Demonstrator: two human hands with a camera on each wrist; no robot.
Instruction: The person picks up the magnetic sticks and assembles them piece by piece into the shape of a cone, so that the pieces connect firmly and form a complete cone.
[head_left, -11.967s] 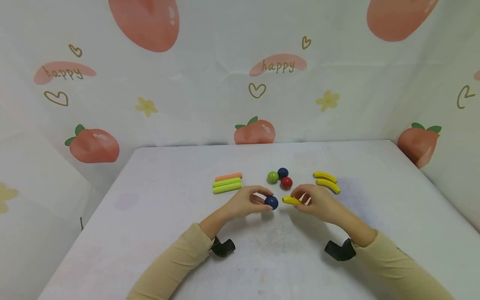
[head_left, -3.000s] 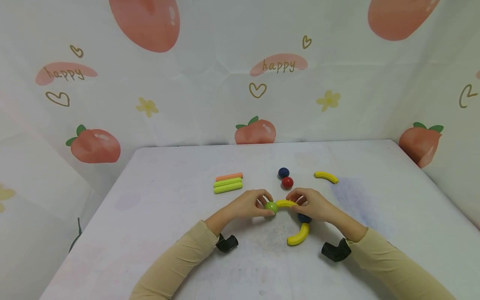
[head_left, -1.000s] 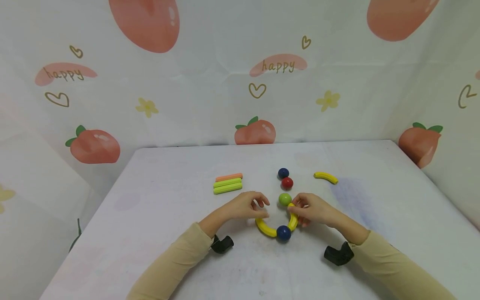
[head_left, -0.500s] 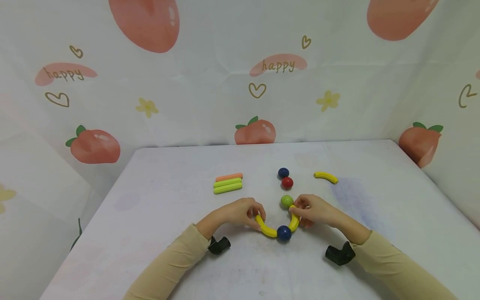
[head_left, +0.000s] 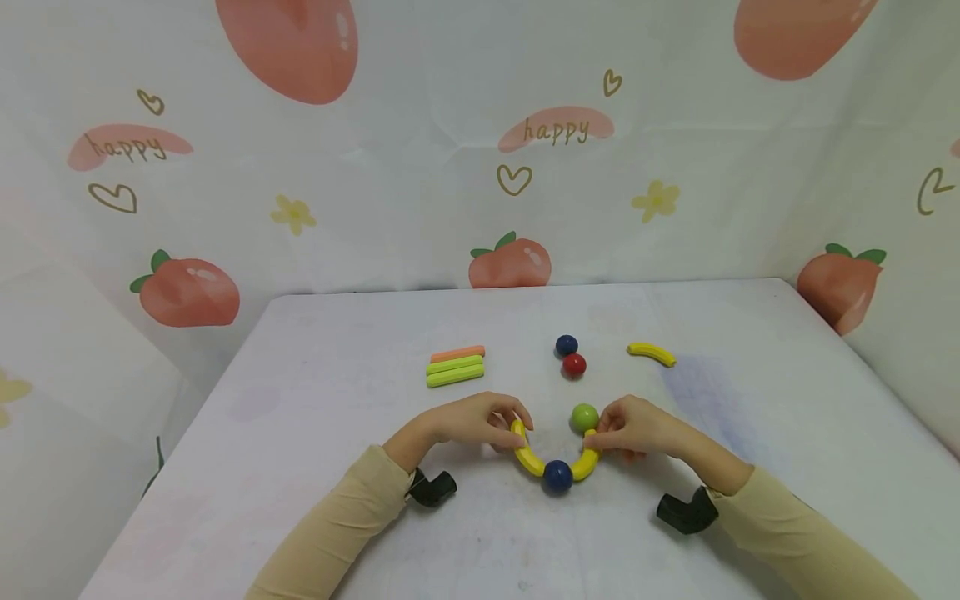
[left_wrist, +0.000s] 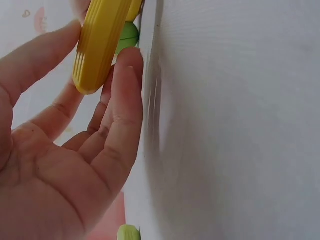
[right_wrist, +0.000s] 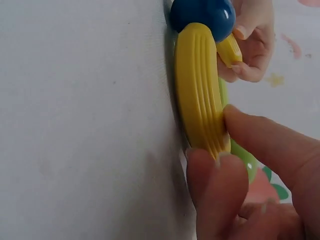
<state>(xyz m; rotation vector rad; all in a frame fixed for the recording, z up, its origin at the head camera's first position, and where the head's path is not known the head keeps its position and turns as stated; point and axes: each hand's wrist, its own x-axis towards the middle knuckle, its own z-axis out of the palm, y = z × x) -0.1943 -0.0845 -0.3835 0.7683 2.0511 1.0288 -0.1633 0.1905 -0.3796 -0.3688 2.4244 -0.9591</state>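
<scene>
My left hand [head_left: 480, 419] pinches the free end of a yellow curved rod [head_left: 530, 460] between thumb and fingers. This ribbed rod [left_wrist: 102, 42] fills the top of the left wrist view. Its other end meets a dark blue ball [head_left: 557, 477], which also touches a second yellow curved rod [head_left: 586, 465]. My right hand [head_left: 647, 429] pinches that second rod near its far end, where a green ball [head_left: 585, 417] sits against it. Together the pieces make a U, its gap between the green ball and the left rod's end. In the right wrist view, the blue ball [right_wrist: 207, 15] adjoins the rod.
Behind the hands on the white table [head_left: 337, 400] lie another blue ball [head_left: 566, 345] and a red ball [head_left: 574, 365], touching. One more yellow curved rod [head_left: 651, 354] is to their right. Two lime straight rods [head_left: 455, 371] and an orange one [head_left: 457, 354] lie to their left.
Separate blue ball and yellow rod became a joined chain; a second curved rod and the green ball were added. The chain has turned into a U, and my left hand now grips its left end.
</scene>
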